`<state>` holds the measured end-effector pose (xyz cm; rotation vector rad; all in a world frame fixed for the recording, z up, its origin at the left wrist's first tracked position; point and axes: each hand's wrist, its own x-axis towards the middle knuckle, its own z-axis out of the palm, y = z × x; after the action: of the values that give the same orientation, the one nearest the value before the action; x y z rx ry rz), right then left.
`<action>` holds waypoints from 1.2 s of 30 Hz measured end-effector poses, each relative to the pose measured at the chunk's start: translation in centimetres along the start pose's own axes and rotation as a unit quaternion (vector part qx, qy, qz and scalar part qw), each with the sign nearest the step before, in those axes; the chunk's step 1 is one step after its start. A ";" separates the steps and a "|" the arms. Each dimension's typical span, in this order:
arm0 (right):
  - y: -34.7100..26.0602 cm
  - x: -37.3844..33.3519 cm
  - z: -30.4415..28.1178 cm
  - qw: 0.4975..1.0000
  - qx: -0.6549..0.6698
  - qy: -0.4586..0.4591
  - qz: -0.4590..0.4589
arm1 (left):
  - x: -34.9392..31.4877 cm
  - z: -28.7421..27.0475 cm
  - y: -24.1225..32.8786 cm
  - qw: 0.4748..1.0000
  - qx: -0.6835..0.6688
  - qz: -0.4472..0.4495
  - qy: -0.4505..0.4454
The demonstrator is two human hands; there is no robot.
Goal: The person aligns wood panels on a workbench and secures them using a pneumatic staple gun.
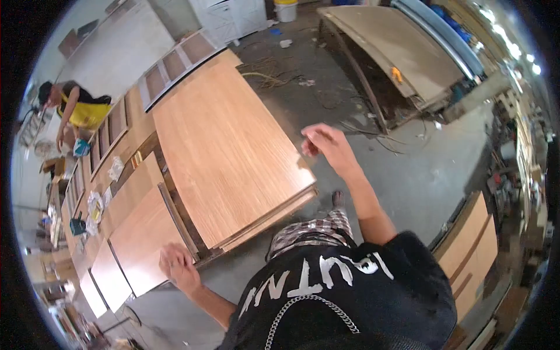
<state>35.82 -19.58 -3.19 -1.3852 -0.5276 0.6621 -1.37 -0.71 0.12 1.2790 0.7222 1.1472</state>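
Hands [179, 268] blurry near wooden panels [227, 146]

The big flat light-brown wooden board [227, 146] looks smooth, with thin grain lines and one bright shiny corner. The long tan wooden panel [146, 239] has a pale, glossy glow. The black short-sleeved shirt [402, 291] is dull cloth, the silver link chain [312, 297] is shiny metal, and the round yellow-and-white bucket [286, 11] looks like plastic

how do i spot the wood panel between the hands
From the black shirt, look up between the left hand and right hand. The wood panel there tops a stack; it looks larger than the panel on its left and, unlike the framed panel, has no crossbars.
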 end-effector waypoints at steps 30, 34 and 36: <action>19.0 60.4 19.8 0.660 -0.529 -0.430 -0.316 | -13.9 38.7 -3.6 0.648 0.204 -0.061 0.731; 19.3 58.2 20.5 0.644 -0.370 -0.430 -0.513 | -13.4 39.4 -4.5 0.653 0.195 -0.051 0.730; 16.3 56.1 19.8 0.558 -0.406 -0.556 -0.463 | -13.0 40.0 -4.5 0.642 0.201 -0.064 0.737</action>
<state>60.31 34.65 -19.30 -1.0147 -2.6631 0.2737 32.25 -26.37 1.52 0.2675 2.3212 1.8692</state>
